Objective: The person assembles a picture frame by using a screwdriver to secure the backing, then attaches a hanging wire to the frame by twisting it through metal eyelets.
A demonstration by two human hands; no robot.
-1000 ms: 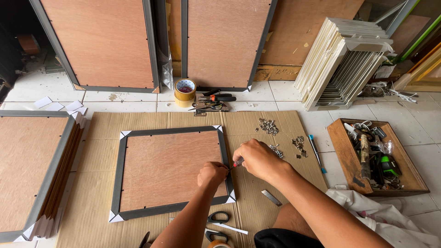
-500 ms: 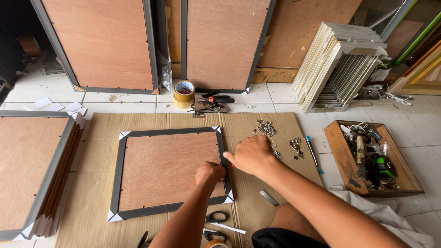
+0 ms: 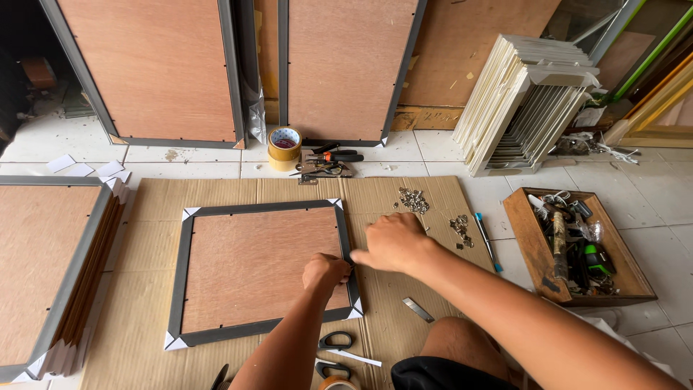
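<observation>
Picture frame lying back-up on cardboard sheet on tiled floor. Left hand curling in loose fist, pressing on frame's right edge; whether it is gripping anything, cannot tell. Right hand resting just beside it, fingers folded, touching same edge. Pile of small metal clips sitting near right hand. Scissors lying below frame.

Two bare, sleeveless forearms, left hand, right hand, dark shorts.
</observation>
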